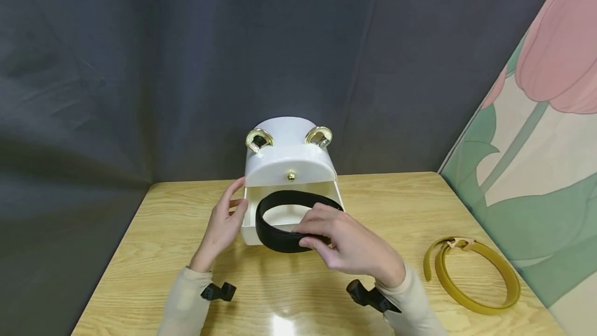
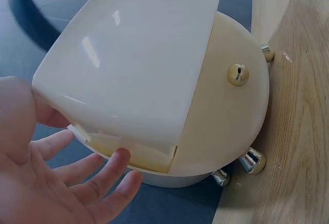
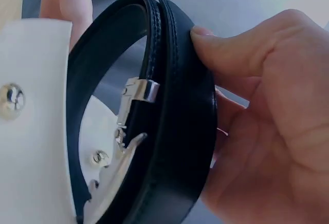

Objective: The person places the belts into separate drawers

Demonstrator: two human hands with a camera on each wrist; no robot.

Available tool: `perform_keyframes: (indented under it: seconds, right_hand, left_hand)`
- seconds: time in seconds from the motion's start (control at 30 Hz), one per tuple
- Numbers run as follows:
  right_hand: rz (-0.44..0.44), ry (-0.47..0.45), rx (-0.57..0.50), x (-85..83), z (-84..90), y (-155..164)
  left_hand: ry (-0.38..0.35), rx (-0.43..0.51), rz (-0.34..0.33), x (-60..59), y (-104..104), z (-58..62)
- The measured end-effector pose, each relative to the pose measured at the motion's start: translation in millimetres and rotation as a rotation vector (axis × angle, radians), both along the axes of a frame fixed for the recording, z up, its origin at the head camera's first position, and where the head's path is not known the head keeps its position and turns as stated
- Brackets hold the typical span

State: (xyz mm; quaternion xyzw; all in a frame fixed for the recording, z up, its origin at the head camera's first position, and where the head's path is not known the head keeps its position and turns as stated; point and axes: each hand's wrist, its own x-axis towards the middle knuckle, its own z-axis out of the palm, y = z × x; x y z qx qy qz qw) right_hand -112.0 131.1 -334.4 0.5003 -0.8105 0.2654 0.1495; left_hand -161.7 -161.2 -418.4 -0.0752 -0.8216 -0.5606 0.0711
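A coiled black belt [image 1: 276, 238] with a silver buckle [image 3: 121, 152] is pinched between the thumb and fingers of my right hand [image 1: 347, 237]. The coil is held tilted over the pulled-out drawer [image 1: 249, 235] of a rounded white box [image 1: 290, 141], hiding part of the drawer's inside. My left hand [image 1: 224, 227] rests at the drawer's left side. In the left wrist view, its fingers [image 2: 105, 180] are spread and loosely bent beside the drawer's underside. A small gold knob [image 1: 291, 176] sits on the box front above the drawer.
A coiled mustard-yellow belt [image 1: 510, 279] lies on the wooden table [image 1: 387, 196] at the right. Gold rings [image 1: 319, 137] stand on the box top, and small gold feet [image 2: 252, 161] support it. Behind the table hangs a dark curtain [image 1: 289, 40]; a flowered cloth [image 1: 536, 180] borders its right side.
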Motion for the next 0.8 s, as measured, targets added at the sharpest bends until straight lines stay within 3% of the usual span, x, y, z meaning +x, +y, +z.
perform_keyframes:
  seconds: [0.17, 0.47, 0.8]
  right_hand:
    - [-0.012, -0.028, -0.001, -10.0, -2.6, -6.8]
    - [-0.071, -0.210, 0.002, -34.1, -5.9, -6.1]
    - [-0.137, -0.352, -0.068, -59.7, -26.9, -7.2]
  left_hand:
    - [0.000, 0.002, -0.001, -0.6, 0.4, 0.3]
    - [0.005, -0.015, -0.005, -1.0, 0.5, 2.4]
    - [-0.016, 0.003, -0.006, -0.3, -0.1, -0.1]
